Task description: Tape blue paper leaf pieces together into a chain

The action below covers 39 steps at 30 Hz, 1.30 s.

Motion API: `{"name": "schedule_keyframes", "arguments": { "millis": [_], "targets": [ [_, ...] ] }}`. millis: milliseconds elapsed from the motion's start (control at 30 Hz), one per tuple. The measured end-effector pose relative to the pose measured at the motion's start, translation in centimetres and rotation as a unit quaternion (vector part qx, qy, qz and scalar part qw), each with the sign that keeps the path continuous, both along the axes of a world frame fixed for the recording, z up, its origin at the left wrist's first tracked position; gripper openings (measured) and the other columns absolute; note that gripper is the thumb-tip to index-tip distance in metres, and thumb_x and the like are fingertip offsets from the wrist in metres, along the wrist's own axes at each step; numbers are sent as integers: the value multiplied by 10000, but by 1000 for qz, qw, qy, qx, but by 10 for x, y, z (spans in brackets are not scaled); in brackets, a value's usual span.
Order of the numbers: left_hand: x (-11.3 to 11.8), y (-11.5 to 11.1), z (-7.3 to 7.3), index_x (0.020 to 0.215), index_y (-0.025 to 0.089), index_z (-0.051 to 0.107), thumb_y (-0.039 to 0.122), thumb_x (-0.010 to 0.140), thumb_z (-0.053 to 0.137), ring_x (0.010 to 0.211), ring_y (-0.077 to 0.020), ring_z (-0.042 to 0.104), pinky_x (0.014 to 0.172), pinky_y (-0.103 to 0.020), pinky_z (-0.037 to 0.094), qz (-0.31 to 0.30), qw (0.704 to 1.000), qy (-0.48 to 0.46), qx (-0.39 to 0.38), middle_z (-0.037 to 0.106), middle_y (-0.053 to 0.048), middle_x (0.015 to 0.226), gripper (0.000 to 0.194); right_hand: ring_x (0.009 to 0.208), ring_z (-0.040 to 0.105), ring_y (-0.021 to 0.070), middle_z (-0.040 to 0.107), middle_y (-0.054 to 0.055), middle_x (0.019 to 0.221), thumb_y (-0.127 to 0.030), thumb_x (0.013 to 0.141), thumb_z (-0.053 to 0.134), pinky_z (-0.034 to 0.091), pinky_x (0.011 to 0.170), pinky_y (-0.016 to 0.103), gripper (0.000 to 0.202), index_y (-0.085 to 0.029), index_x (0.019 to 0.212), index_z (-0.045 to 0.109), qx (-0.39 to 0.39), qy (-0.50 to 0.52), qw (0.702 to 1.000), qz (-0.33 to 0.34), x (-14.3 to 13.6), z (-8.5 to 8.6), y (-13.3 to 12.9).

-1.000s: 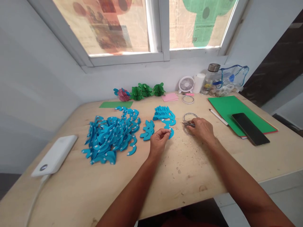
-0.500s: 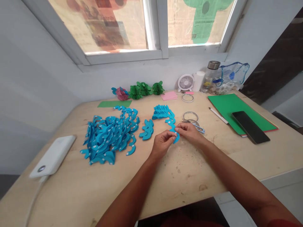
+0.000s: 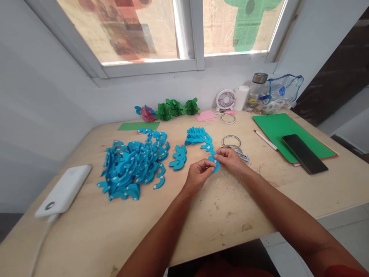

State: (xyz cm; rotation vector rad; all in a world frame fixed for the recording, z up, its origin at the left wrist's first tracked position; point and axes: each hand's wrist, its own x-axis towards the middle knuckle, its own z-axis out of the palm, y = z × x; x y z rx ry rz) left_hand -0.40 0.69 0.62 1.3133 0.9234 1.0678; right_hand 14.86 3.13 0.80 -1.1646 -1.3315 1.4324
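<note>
1. Near the center of the frame, our left hand (image 3: 199,175) and right hand (image 3: 230,161) both pinch the lower end of the blue paper strip (image 3: 209,147).
2. A second ago our right hand held the blue-handled cutter (image 3: 244,157) over the tape roll (image 3: 240,142); now it is at the strip, and the cutter lies by the roll, right of center.
3. The strip is scalloped, made of joined curved pieces, its upper part folded into tight pleats and its lower part curving down to our fingers.
4. Left of it we have a small blue stack (image 3: 179,158), then a large blue pile (image 3: 129,163) dotted with white squares.
5. At right, a black phone (image 3: 305,153) lies on a green sheet (image 3: 272,129), beside a white pen (image 3: 266,140).
</note>
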Motion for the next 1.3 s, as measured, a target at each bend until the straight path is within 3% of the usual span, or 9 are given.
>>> {"name": "schedule_keyframes", "arguments": {
  "millis": [100,333,600,767,1100,1300],
  "targets": [
    [0,0,-1,635,166,659,279,637,685,732,-162,594,703,-281,469,-10,1000,-23,-5,651,-42,719,116,473,352,68,429,-62,523,-459,665,632,260,476,216,320,-162,630,516,3,0,999,-37,1,-3,3],
    [1,2,-15,676,150,669,259,616,713,591,-140,599,640,-303,501,2,992,-72,-104,650,-33,696,131,484,365,75,438,-52,540,-450,697,595,266,474,217,301,-160,654,529,29,-37,998,-32,2,-5,3],
    [-1,9,-21,743,134,680,244,603,727,565,-125,600,605,-275,497,59,985,-109,-120,665,-33,665,183,535,455,101,541,-14,592,-299,738,535,343,508,219,167,-153,763,611,153,-193,963,-107,5,-4,3],
    [0,9,-20,792,141,679,234,599,737,580,-122,601,598,-268,500,70,984,-128,-102,665,-23,687,222,512,435,91,580,-1,630,-267,748,534,335,484,210,154,-159,798,631,198,-209,956,-57,1,3,-4],
    [-1,10,-19,823,162,665,243,615,732,581,-110,592,601,-258,499,68,991,-108,-42,668,-15,707,233,512,439,83,575,-13,642,-235,720,561,331,475,204,118,-159,787,621,147,-175,973,-12,0,-5,-1],
    [0,8,-16,809,160,664,268,614,733,570,-111,584,603,-265,500,70,992,-102,-33,664,-17,701,234,524,470,86,565,-20,616,-238,700,573,342,488,205,87,-154,714,591,78,-102,992,-3,-3,-5,-1]
  ]
}}
